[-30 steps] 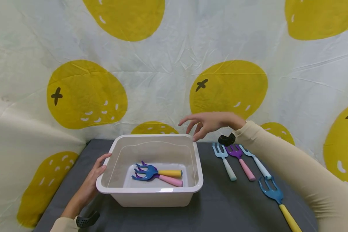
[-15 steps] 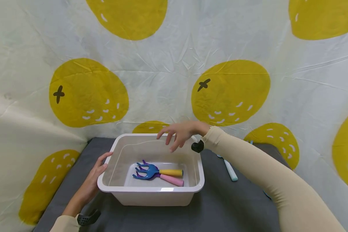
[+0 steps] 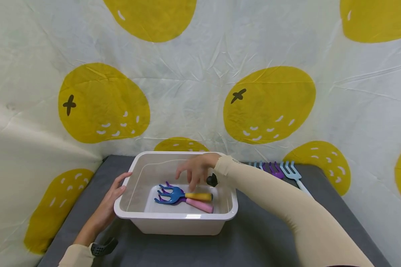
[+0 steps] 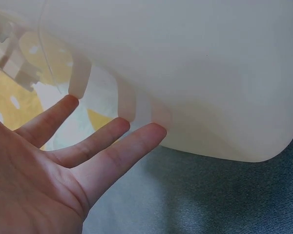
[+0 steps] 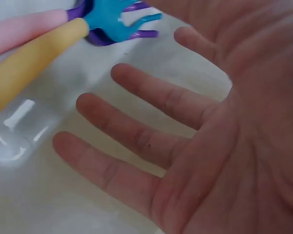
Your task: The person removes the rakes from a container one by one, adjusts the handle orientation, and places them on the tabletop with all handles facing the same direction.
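A white plastic basin [image 3: 173,215] stands on the dark cloth. My left hand [image 3: 108,202] rests against its left side, and in the left wrist view straight fingertips touch the outer wall [image 4: 210,87]. Inside lie two garden hand forks. The blue one with a yellow handle [image 3: 173,194] overlaps a purple one with a pink handle [image 3: 200,205]. My right hand [image 3: 197,168] reaches down into the basin over the handles, holding nothing. In the right wrist view, its fingers [image 5: 141,136] are spread beside the yellow handle [image 5: 39,56].
On the right of the dark cloth [image 3: 254,237], a purple hand fork [image 3: 274,171] and a pale blue one [image 3: 290,171] are partly covered by my right sleeve [image 3: 267,193]. Another pale blue fork [image 3: 258,164] shows its tines. Behind hangs a white curtain [image 3: 187,81] with yellow fruit prints.
My right hand has moved left from beyond the basin's back right corner, then down inside it. The left hand and the two forks in the basin stay as they were.
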`<move>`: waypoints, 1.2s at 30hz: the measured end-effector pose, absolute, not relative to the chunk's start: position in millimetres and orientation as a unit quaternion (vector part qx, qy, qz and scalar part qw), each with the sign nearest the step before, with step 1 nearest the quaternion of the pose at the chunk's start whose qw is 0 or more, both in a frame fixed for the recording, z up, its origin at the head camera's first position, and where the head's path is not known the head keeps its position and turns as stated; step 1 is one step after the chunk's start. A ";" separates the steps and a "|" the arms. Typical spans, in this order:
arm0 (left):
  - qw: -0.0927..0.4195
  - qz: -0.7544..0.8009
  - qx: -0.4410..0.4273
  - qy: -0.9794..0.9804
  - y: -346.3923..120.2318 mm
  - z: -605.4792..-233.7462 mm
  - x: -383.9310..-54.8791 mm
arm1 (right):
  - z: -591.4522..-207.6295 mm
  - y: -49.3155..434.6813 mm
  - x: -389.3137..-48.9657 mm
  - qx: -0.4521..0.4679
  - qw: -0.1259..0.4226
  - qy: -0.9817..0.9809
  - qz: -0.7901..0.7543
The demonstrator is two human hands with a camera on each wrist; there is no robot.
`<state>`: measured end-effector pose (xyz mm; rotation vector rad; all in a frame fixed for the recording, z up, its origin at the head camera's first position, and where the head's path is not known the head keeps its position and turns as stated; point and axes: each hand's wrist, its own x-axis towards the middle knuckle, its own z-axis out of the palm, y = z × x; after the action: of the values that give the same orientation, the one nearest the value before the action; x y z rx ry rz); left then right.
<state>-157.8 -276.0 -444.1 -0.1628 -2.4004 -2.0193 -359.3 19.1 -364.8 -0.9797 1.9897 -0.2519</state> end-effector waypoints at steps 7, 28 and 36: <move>0.001 -0.648 -0.052 -0.760 -275.9 -443.6 -157.6 | -384.5 21.0 -353.5 -0.347 0.418 0.836 -0.077; 0.011 -0.640 -0.053 -0.767 -275.0 -449.0 -156.1 | -419.1 4.1 -352.9 -0.358 0.416 0.835 0.043; 0.018 -0.639 -0.053 -0.767 -273.5 -451.3 -154.1 | -417.8 5.0 -351.4 -0.396 0.408 0.820 0.069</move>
<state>-154.1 -273.5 -451.3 -0.1662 -2.3841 -1.9839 -351.4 5.0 -417.8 -0.9991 2.0659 0.1727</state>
